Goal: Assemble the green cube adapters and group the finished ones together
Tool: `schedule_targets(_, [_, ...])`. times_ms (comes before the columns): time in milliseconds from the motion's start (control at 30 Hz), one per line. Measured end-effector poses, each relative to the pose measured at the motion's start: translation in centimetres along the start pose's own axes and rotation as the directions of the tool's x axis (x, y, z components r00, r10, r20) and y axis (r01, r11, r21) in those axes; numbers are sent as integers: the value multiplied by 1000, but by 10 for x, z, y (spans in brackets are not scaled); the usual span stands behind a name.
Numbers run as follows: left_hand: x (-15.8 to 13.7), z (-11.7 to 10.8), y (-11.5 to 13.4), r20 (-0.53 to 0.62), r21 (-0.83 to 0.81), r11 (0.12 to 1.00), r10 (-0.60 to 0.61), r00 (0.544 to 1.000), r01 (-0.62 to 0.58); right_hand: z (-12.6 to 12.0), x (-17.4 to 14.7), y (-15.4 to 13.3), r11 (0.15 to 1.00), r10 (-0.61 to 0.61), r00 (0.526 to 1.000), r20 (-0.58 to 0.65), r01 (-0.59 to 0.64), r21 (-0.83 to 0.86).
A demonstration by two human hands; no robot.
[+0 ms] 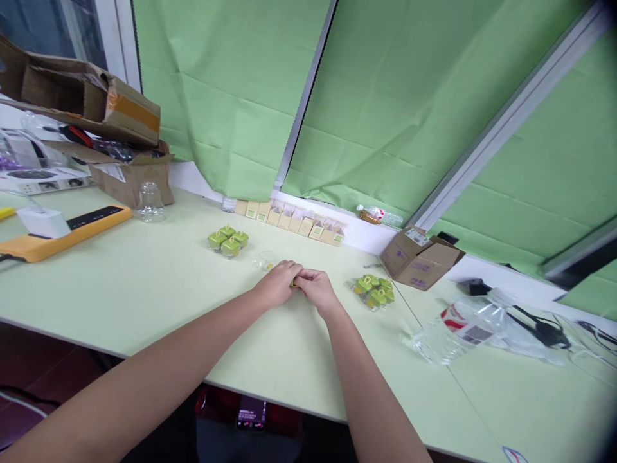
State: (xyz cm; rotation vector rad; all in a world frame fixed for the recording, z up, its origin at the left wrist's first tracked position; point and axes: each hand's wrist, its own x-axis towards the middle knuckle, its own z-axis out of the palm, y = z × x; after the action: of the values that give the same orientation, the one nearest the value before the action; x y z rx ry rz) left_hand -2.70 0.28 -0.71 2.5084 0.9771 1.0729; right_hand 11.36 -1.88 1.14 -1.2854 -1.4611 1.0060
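My left hand and my right hand meet above the middle of the table, fingers closed together. Between them shows a sliver of a small green item; the fingers hide most of it, so its kind is unclear. Just beyond my left hand lies a small clear plastic piece with a touch of yellow. Green-lidded clear containers with loops on top stand grouped farther left. A similar cluster of green-lidded containers sits to the right of my right hand.
Small cardboard boxes line the table's back edge. On the left are a yellow power strip, a clear jar and open cartons. A cardboard box and a large plastic bottle stand right. A phone glows below the table edge.
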Motion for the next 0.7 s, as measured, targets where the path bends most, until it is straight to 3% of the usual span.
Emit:
schedule_targets(167, [1, -3, 3, 61, 65, 998, -19, 998, 15, 0, 1, 5, 985, -83, 996, -31, 78, -153])
schedule_targets(400, [2, -7, 2, 40, 54, 998, -38, 998, 36, 1, -3, -5, 976, -124, 992, 27, 127, -175])
schedule_targets(533, [3, -8, 1, 13, 39, 999, -34, 999, 34, -2, -6, -17, 986, -84, 990, 116, 100, -135])
schedule_targets(700, [5, -8, 2, 10, 19, 999, -42, 999, 42, -3, -4, -16, 1000, 0, 999, 33, 1, -30])
